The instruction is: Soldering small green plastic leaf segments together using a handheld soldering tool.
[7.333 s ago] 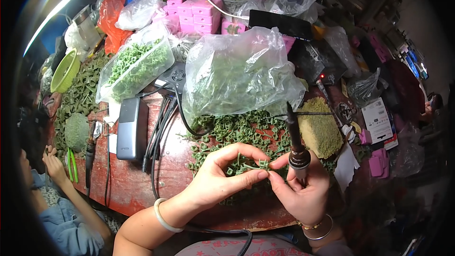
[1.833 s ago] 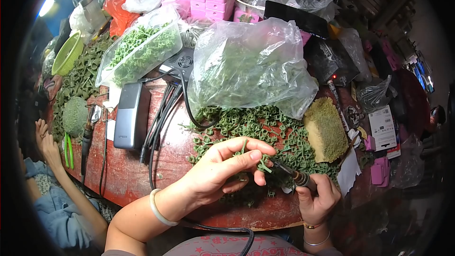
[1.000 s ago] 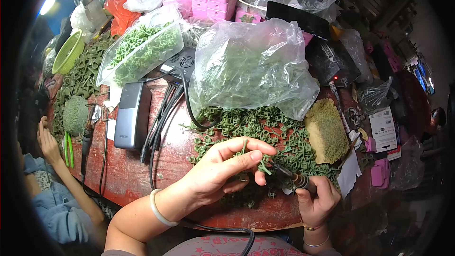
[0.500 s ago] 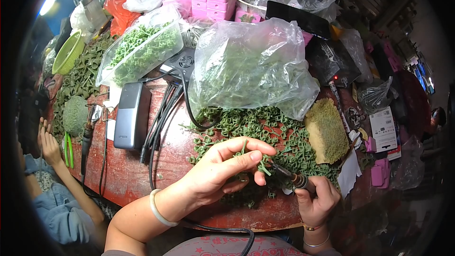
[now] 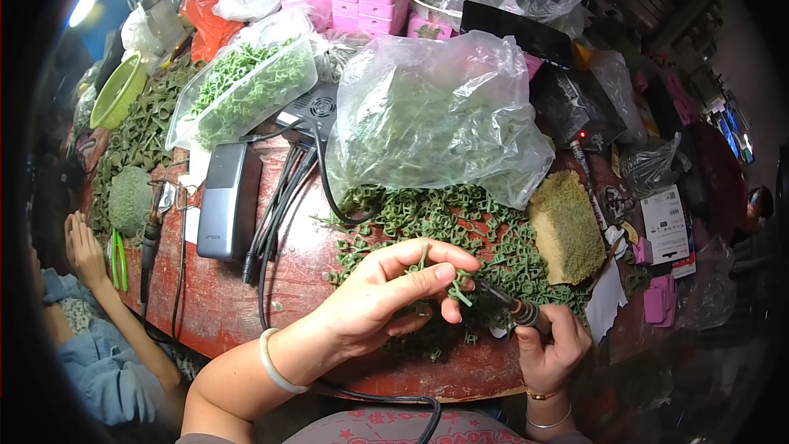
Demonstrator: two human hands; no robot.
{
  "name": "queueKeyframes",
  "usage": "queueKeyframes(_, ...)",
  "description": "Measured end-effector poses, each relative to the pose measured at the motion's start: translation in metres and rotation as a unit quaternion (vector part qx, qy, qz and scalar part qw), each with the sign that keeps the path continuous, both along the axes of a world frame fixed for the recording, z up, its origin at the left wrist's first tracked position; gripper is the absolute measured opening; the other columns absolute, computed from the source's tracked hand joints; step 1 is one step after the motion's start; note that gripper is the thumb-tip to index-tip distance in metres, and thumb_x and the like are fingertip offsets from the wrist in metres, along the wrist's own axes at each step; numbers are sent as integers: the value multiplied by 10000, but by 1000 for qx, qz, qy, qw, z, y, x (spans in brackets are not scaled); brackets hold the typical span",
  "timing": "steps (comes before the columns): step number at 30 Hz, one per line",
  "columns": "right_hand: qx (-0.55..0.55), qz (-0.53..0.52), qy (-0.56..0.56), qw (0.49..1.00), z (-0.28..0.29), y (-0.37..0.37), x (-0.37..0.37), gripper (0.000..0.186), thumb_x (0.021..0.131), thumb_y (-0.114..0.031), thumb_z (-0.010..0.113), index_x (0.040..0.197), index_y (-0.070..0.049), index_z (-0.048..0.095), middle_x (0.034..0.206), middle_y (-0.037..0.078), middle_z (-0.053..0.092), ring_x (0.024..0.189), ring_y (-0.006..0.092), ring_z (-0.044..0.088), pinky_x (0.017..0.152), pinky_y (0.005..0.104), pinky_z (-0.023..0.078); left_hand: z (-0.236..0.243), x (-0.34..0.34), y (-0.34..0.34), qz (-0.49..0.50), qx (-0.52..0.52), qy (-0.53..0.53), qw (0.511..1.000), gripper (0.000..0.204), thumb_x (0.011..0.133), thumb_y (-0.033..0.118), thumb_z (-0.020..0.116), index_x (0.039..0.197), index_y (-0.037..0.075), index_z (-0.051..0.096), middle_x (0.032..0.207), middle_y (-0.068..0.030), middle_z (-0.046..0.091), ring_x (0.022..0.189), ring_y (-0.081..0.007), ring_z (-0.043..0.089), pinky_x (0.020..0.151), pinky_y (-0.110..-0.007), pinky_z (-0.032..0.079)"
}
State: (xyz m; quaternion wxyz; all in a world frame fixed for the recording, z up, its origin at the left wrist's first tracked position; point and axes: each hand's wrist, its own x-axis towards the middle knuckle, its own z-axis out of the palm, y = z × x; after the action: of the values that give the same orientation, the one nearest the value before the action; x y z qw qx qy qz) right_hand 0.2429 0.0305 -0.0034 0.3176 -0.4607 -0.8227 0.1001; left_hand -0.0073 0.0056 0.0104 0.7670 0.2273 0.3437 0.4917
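Observation:
My left hand pinches a small green plastic piece between thumb and fingers, a thin stem poking up beside the thumb. My right hand grips a black soldering-iron-like tool, tilted leftward so its dark tip reaches the green piece; whether it touches is hard to tell. Beneath both hands lies a loose pile of small green pieces on the worn red table. Right of the pile sits a tan pad coated in green crumbs.
A clear bag, tub of green pieces, grey power bank and cables crowd the table. Pink boxes stack at the back. A co-worker's hand rests at the left edge near green tweezers.
Since the oldest frame, the tool has swung from upright to tilted toward my left hand. Over the last second my hands barely move; the co-worker's hand shifts slightly.

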Motion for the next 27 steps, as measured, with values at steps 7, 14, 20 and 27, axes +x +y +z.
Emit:
queueKeyframes(7,80,-150,13,985,14,11,29,371,882,-356,682,805,-10,573,641,102,537,542,267,538,500,361,407,0,-5,-2,1,-3,-55,998,278,919,116,633,1181,37,579,969,-89,637,704,-78,611,457,-170,335)
queueKeyframes(14,37,-232,-48,971,16,21,50,279,840,-227,739,840,0,576,688,158,581,564,307,556,513,369,420,-2,3,-4,15,13,18,1000,271,871,44,672,1125,41,579,1051,-85,610,849,-143,637,716,-247,496)
queueKeyframes(20,-8,-71,57,996,26,-1,-4,421,826,-430,736,786,-36,593,574,32,495,472,176,494,463,305,382,-10,6,-3,52,96,2,994,212,886,14,635,1085,41,566,1086,-113,603,884,-167,628,755,-279,521)
queueKeyframes(27,28,-19,50,998,11,-1,2,513,836,-545,665,778,-44,568,545,33,429,439,189,443,433,323,342,-5,5,-4,56,92,43,993,218,882,-15,625,1076,47,550,1070,-121,620,862,-164,633,751,-276,509)
